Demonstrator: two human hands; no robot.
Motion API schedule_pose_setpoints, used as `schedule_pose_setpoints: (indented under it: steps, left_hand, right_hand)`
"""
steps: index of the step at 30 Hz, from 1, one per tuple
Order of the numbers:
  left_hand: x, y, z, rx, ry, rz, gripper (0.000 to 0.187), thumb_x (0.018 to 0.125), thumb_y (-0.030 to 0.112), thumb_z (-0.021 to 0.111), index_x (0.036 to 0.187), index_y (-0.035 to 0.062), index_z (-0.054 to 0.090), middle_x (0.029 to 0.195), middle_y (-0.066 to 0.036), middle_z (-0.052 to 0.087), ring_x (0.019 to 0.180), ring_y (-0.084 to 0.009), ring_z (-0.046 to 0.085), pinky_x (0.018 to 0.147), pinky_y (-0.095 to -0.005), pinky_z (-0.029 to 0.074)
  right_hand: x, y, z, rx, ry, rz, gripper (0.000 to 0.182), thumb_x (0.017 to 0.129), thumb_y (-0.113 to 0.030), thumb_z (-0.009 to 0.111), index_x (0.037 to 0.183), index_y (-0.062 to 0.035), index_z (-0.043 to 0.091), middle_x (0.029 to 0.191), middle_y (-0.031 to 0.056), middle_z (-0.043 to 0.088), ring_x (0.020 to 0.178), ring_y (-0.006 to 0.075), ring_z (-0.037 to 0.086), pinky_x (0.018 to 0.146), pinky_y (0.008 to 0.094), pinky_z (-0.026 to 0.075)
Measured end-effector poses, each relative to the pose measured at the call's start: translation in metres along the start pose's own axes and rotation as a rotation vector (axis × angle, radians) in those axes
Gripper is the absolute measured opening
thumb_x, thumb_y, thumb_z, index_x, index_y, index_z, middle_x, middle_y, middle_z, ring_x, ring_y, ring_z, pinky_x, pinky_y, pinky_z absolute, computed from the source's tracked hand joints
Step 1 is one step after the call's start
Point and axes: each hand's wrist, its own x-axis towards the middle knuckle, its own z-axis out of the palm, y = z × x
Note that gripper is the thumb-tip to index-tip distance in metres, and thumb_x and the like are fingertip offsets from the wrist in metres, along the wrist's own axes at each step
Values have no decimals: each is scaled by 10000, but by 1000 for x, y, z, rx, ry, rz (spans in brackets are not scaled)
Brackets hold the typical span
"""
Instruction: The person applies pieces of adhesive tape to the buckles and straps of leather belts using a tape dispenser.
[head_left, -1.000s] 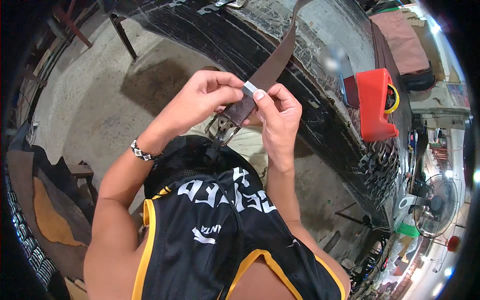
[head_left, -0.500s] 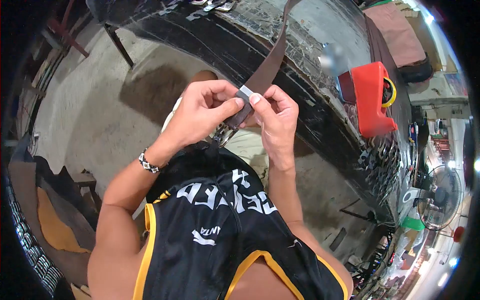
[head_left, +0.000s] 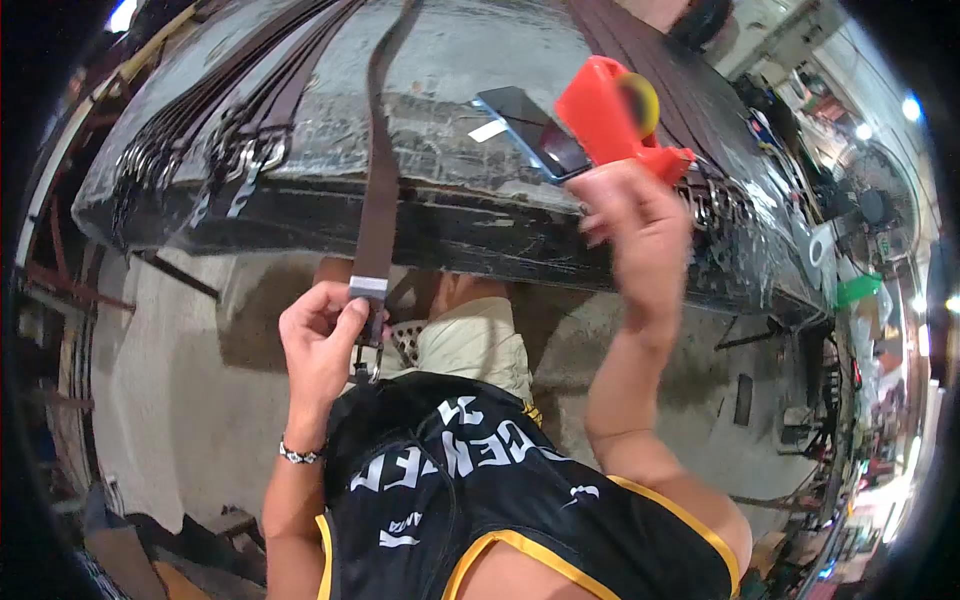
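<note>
A long brown strap (head_left: 378, 215) runs from the table top down over its front edge. Pinched between thumb and fingers of my left hand (head_left: 325, 335) is its lower end, just below a silver-grey band (head_left: 368, 288); a metal clasp (head_left: 367, 366) dangles beneath. My right hand (head_left: 640, 215) is raised at the table's edge beside a red tape dispenser (head_left: 598, 110) with a yellow-rimmed roll. Its fingers are curled and blurred, so whether they hold anything is unclear. Left of the dispenser lies a phone (head_left: 530, 133) with a small white piece (head_left: 487, 131) at its side.
Bundles of dark straps with metal buckles (head_left: 262, 150) lie on the left of the table (head_left: 450, 130). More straps with buckles (head_left: 712, 205) are on the right. A fan (head_left: 868, 205) stands at the far right, near a green object (head_left: 857, 291).
My right hand has let go of the strap end and moved right and forward to the dispenser. My left hand still holds the strap end. The view has turned, showing more of the table.
</note>
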Motion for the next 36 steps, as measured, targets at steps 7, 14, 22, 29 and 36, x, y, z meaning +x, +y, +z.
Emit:
schedule_pose_setpoints:
  steps: [7, 14, 22, 29, 36]
  left_hand:
    - [0, -7, 5, 28, -8, 14, 103, 990, 29, 605, 977, -66, 644, 849, -118, 725, 725, -152, 693, 688, -295, 572]
    - [-1, -2, 7, 38, -16, 26, 111, 995, 50, 610, 961, -50, 642, 827, -88, 704, 711, -157, 693, 682, -288, 566]
    - [-1, -2, -1, 37, -20, -5, 105, 988, 20, 603, 993, -72, 652, 842, -106, 715, 716, -170, 702, 687, -298, 586]
    - [-1, 0, 4, 84, -3, 13, 125, 994, 69, 614, 928, -35, 633, 795, -75, 690, 686, -161, 690, 657, -286, 561]
    - [-1, -4, 1, 69, 5, 12, 123, 993, 65, 610, 912, -26, 624, 794, -78, 693, 677, -155, 687, 644, -276, 557]
  right_hand:
    - [92, 40, -122, -477, 158, 44, 320, 959, -276, 686, 1019, 34, 740, 859, 31, 701, 797, 98, 597, 746, 291, 490]
    - [110, 82, -133, -105, -119, 263, 364, 962, -255, 698, 1170, 44, 719, 1006, 36, 734, 888, 94, 638, 847, 256, 492]
    - [107, 65, -136, 72, -16, 336, 301, 917, -238, 702, 1131, -35, 760, 931, 14, 729, 863, 100, 638, 808, 276, 467]
    - [98, 66, -139, 55, 30, 304, 237, 879, -263, 728, 982, -56, 781, 911, 16, 731, 885, 121, 634, 806, 309, 458]
    - [71, 63, -132, 49, 127, 315, 194, 870, -253, 716, 877, -69, 780, 900, -1, 739, 861, 114, 621, 790, 299, 445]
